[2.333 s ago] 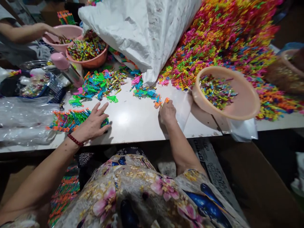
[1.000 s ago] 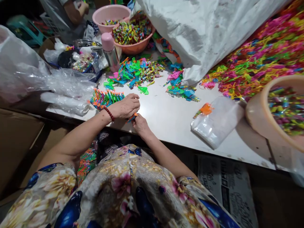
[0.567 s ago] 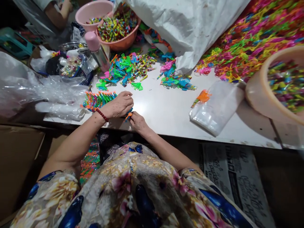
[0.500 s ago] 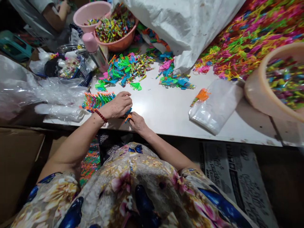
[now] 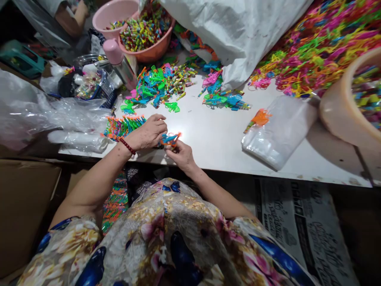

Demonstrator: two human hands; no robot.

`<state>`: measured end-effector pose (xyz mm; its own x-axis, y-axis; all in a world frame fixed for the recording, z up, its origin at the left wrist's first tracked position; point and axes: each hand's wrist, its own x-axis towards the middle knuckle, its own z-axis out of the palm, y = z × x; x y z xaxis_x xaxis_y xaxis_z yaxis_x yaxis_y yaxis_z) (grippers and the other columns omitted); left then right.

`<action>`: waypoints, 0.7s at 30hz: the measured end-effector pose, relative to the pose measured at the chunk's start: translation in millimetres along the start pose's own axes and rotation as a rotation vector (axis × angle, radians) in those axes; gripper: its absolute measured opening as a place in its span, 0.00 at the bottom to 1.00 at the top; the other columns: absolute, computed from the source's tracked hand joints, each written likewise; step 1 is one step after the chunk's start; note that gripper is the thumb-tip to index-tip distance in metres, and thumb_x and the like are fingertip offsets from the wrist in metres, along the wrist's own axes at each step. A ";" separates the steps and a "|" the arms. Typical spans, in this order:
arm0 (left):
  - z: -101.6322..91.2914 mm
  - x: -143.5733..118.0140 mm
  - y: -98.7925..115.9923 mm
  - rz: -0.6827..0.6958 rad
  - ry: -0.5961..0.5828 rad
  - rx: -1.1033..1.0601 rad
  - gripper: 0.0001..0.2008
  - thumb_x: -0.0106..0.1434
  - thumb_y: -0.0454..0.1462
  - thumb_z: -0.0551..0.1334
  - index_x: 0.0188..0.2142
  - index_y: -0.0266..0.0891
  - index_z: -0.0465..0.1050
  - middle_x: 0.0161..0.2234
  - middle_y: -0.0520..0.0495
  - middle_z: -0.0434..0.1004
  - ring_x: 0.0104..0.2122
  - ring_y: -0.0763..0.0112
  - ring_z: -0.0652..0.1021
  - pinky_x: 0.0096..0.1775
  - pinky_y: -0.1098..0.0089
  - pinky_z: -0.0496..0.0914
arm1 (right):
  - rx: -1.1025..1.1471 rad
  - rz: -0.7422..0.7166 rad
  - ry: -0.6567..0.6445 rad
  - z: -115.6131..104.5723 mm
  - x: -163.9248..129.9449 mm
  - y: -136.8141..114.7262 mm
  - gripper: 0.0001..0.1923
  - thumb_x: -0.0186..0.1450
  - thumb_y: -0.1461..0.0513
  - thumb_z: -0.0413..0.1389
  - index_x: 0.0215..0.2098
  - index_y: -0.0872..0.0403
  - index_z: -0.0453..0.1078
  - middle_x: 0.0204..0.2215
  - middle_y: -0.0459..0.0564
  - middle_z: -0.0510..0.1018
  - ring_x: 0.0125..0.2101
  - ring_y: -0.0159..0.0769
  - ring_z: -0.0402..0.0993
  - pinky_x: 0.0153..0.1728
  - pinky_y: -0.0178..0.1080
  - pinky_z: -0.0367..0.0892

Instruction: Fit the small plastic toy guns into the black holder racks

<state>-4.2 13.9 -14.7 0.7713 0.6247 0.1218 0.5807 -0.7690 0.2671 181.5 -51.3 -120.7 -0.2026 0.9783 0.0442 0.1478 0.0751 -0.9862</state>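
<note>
My left hand (image 5: 149, 132), with a beaded bracelet on its wrist, curls over the right end of a tight row of small plastic toy pistols (image 5: 123, 126) in green, blue and orange. Its palm side and what lies directly beneath are hidden. Just right of it, my right hand (image 5: 182, 155) pinches a blue and orange toy pistol (image 5: 170, 139) above the table's front edge. Beyond both hands lies a loose heap of toy pistols (image 5: 156, 81), with a single green one (image 5: 172, 107) nearer me.
A smaller pistol pile (image 5: 226, 100) lies right of the heap. Clear plastic bags (image 5: 275, 135) sit on the white table (image 5: 208, 139) with an orange toy (image 5: 262, 117). A flask (image 5: 119, 63), an orange basin (image 5: 154, 53) and a large tub (image 5: 336, 103) stand around. Another person's arm (image 5: 71, 20) shows at top left.
My right hand has moved up and slightly right, and the blue and orange toy pistol in it now shows more fully. My left hand stays over the row. The view has shifted slightly.
</note>
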 end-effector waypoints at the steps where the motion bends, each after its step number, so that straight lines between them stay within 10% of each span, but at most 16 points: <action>1: 0.3 -0.2 0.5 -0.008 0.007 0.004 0.18 0.76 0.38 0.47 0.36 0.40 0.73 0.37 0.43 0.78 0.47 0.59 0.75 0.66 0.49 0.64 | 0.001 0.027 0.023 -2.3 -3.3 0.6 0.13 0.63 0.52 0.61 0.28 0.52 0.71 0.23 0.43 0.73 0.24 0.31 0.67 0.30 0.35 0.66; 11: -3.9 1.0 7.3 -0.017 -0.006 0.012 0.23 0.78 0.40 0.43 0.37 0.38 0.74 0.36 0.43 0.78 0.45 0.60 0.74 0.67 0.50 0.61 | -0.286 -0.202 -0.060 26.5 0.3 32.5 0.08 0.70 0.62 0.52 0.45 0.53 0.71 0.40 0.56 0.78 0.41 0.43 0.76 0.48 0.45 0.74; 21: -2.7 -0.1 6.5 -0.020 -0.008 0.036 0.26 0.79 0.41 0.41 0.37 0.38 0.75 0.36 0.43 0.77 0.45 0.62 0.74 0.68 0.51 0.60 | -0.482 -0.298 -0.167 34.2 11.0 34.3 0.13 0.71 0.66 0.49 0.51 0.54 0.69 0.42 0.58 0.76 0.40 0.44 0.74 0.44 0.44 0.74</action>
<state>-1.2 9.3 -10.4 0.7612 0.6393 0.1092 0.6051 -0.7606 0.2352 151.2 -44.5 -159.6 -0.4473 0.8604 0.2441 0.4763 0.4601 -0.7493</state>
